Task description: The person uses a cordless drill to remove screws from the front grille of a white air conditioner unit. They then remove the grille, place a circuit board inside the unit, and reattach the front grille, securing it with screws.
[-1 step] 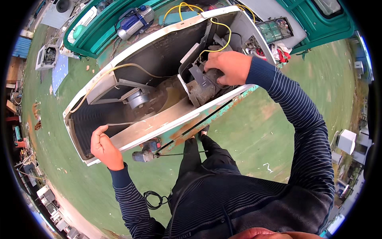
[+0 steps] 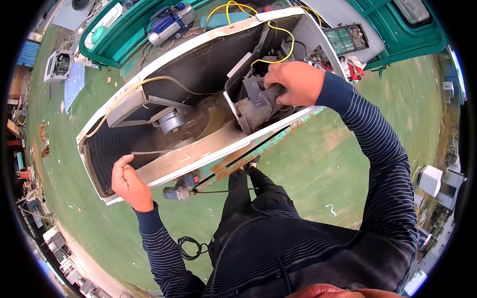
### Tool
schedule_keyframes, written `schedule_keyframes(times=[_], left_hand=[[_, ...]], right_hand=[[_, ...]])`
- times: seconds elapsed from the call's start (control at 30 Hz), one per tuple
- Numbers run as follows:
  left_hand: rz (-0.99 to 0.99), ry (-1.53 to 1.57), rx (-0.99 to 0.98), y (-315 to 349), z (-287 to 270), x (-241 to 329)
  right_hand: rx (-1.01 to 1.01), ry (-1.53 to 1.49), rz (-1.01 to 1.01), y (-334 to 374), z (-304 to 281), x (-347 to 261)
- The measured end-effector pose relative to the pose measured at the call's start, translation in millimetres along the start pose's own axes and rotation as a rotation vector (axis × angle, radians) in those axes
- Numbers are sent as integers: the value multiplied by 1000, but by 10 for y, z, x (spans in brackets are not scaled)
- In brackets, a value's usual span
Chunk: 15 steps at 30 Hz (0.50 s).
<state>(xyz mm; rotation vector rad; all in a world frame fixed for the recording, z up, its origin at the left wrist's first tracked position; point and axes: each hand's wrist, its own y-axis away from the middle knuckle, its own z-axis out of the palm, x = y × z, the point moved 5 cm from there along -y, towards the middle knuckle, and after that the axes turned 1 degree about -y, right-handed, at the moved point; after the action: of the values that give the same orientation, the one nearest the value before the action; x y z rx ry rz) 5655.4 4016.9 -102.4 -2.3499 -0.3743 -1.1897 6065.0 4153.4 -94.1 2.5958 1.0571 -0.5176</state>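
In front of me stands an opened outdoor air conditioner unit, its white casing (image 2: 198, 166) on a rusty green metal support (image 2: 226, 171). My right hand (image 2: 297, 84) reaches into its right compartment, fingers closed around a dark grey, dirty piece (image 2: 275, 93) beside the compressor (image 2: 253, 116). Just left of this piece is a dark bracket-like plate (image 2: 256, 93). My left hand (image 2: 130, 184) is over the near rim at the left end, fingers curled; a thin strip (image 2: 149, 152) runs from its fingertip. Whatever lies inside those fingers is hidden. A silver fan motor (image 2: 171, 122) sits in the left compartment.
A yellow hose (image 2: 285, 37) loops over the right compartment. Behind the casing, a blue vacuum pump (image 2: 171, 24) rests in a green truck bed. A power tool (image 2: 178, 192) with a long bit lies below the near edge. A black cable (image 2: 191, 247) is coiled on the floor.
My right hand has shifted slightly right with the dark grey piece. The plate beside it has changed its tilt. My left hand stays almost where it was.
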Motion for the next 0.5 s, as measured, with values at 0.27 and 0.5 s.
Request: schedule_keyframes(times=[0.27,0.5], left_hand=[[-19,23,41,64,159,-83],[-75,-72,77,89,110,-168]], right_hand=[[-32,-283,269,463,-118,314],[-76,-365,453,466,-114,424]])
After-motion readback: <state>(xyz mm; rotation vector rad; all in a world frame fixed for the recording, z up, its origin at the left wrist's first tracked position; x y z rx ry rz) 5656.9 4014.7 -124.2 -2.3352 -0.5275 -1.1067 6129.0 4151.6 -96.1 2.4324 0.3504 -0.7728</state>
